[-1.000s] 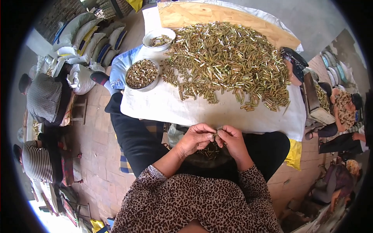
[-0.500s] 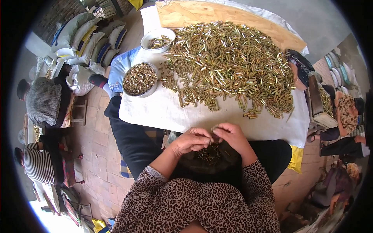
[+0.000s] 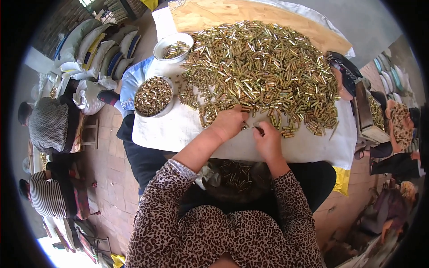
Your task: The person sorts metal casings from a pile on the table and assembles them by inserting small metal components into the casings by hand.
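A broad pile of brass-coloured metal sleeves (image 3: 263, 67) covers most of the pale cloth (image 3: 178, 134). My left hand (image 3: 230, 123) lies at the pile's near edge with its fingers bent down among loose pieces; whatever is in them is hidden. Just to its right, above the cloth, my right hand (image 3: 269, 142) has its thumb and fingers curled together. Anything they pinch is too small to name. Below the cloth's front edge, a dark container (image 3: 260, 175) in my lap holds thin brass-coloured pieces (image 3: 239, 175).
Left of the pile stand a round metal bowl (image 3: 171, 100) full of small nut-like pieces and a white bowl (image 3: 191, 43) with some sleeves. A wooden board (image 3: 214, 15) backs the pile. Other people sit working at both sides. Stuffed sacks (image 3: 89, 49) are stacked far left.
Both hands have moved forward from above the lap container to the cloth. The left reached the pile's near edge; the two hands, together before, are now slightly apart.
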{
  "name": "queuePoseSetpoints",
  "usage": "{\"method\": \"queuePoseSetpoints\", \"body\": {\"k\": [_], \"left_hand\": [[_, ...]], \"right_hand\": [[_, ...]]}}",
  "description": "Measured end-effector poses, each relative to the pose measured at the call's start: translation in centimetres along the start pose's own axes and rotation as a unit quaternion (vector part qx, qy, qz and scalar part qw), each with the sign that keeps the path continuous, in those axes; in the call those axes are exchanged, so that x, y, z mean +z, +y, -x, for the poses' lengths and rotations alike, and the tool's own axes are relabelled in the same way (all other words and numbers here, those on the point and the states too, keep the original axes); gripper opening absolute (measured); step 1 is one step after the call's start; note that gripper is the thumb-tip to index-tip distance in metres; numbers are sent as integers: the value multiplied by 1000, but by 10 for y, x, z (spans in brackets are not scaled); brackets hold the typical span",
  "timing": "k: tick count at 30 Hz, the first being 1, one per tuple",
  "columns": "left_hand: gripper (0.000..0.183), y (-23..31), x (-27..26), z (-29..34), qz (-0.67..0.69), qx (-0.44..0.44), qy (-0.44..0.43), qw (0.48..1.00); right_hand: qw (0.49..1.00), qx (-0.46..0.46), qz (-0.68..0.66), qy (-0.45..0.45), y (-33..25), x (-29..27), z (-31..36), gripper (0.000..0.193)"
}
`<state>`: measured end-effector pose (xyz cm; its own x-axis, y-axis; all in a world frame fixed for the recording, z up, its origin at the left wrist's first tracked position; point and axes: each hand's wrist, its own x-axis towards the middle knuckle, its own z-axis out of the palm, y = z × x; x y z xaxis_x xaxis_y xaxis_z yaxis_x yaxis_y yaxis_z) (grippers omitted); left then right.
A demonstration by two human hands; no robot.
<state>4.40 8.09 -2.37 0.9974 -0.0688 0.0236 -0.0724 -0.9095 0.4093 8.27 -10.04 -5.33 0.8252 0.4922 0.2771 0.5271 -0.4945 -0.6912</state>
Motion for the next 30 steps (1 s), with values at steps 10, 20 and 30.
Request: {"method": "queuePoseSetpoints", "body": {"k": [10, 20, 30], "left_hand": [[12, 15, 17, 43, 420, 17, 111, 900], [12, 75, -1, 105, 710, -121, 129, 682], [11, 77, -2, 121, 769, -142, 99, 615]], "right_hand": [[883, 212, -417, -20, -19, -29, 22, 13], [848, 214, -473, -107, -62, -54, 61, 13], [877, 199, -428, -92, -74, -65, 59, 14]]}}
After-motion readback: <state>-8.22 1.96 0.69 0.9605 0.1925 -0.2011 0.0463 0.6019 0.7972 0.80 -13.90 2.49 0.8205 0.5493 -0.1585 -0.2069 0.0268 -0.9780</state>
